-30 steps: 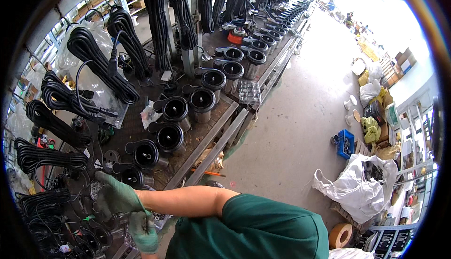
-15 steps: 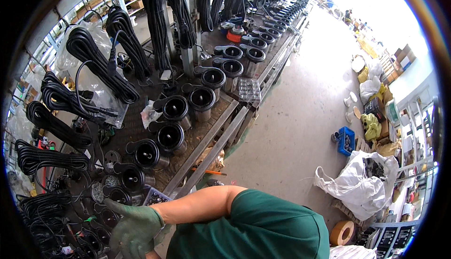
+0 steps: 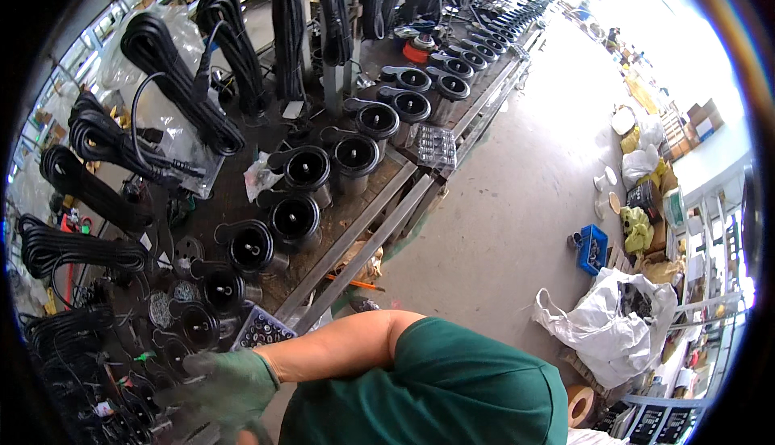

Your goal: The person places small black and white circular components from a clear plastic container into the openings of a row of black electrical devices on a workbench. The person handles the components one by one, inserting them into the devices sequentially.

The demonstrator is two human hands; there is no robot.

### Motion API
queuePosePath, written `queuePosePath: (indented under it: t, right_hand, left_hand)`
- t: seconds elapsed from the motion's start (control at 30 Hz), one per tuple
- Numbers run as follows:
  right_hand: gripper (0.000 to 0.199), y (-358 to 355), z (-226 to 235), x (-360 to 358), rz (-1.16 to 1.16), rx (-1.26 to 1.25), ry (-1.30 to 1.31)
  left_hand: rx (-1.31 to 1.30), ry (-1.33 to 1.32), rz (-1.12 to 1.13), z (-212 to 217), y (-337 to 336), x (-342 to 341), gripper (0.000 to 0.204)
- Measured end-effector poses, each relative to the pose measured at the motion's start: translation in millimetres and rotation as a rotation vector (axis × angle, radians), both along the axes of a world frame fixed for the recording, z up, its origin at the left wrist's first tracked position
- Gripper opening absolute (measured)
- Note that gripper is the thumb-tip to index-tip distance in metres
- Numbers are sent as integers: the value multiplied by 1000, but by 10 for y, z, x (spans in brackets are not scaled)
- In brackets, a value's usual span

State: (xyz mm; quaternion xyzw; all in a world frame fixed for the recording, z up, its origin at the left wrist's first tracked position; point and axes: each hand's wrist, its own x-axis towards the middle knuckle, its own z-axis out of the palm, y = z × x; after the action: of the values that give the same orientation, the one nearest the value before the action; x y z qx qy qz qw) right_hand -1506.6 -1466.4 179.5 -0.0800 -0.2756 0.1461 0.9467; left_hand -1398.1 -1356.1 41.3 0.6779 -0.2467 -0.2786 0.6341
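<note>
My right hand (image 3: 230,384), in a green work glove, reaches from a green sleeve to the near end of the bench. Its fingers are smeared by motion, so what they hold cannot be made out. A patch of bare skin just below the glove at the lower edge seems to belong to my left arm; my left hand cannot be told apart. Close to the right hand are a black-rimmed metal cup (image 3: 198,324) with a side handle and a compartment tray (image 3: 265,329) of small dark parts. A round container of small metal pieces (image 3: 186,292) stands beyond.
Similar cups (image 3: 295,217) line the bench toward the far end. Coiled black cables (image 3: 182,82) hang along its left side. A clear tray (image 3: 436,148) sits by the metal rail (image 3: 355,243). On the floor at right are a blue crate (image 3: 593,249) and a white sack (image 3: 601,328).
The view has shifted slightly. My right gloved hand has moved a little to the left, and its fingers are more blurred. The compartment tray shows more fully.
</note>
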Motion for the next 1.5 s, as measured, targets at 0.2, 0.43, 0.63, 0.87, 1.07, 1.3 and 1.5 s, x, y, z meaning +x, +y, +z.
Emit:
queuePosePath:
  t: [0.2, 0.43, 0.63, 0.87, 1.07, 1.3, 1.5]
  right_hand:
    - [36, -30, -560, 231, -73, -31, 737]
    - [37, -895, -1128, -350, -700, -992, 830]
    - [38, -674, -2847, -186, -640, -1669, 991]
    - [33, -533, -2942, -13, -737, -2073, 823]
    - [33, -408, -2280, -186, -893, -1980, 749]
    - [47, -538, -1161, -321, -991, -2339, 148]
    - [35, -777, -926, -422, -871, -2494, -198]
  left_hand:
    - [-160, 194, -21, -368, 440, 103, 27]
    - [4, 32, 304, -1359, 1005, 541, 20]
    - [569, -341, 13, -2643, 1120, 498, 34]
    - [349, 287, 85, -1776, 528, 455, 44]
    - [-220, 1038, 3, -1279, 666, 305, 57]
    - [-274, 1013, 3, -767, 614, 64, 64]
    - [-198, 934, 60, -366, 468, -169, 63]
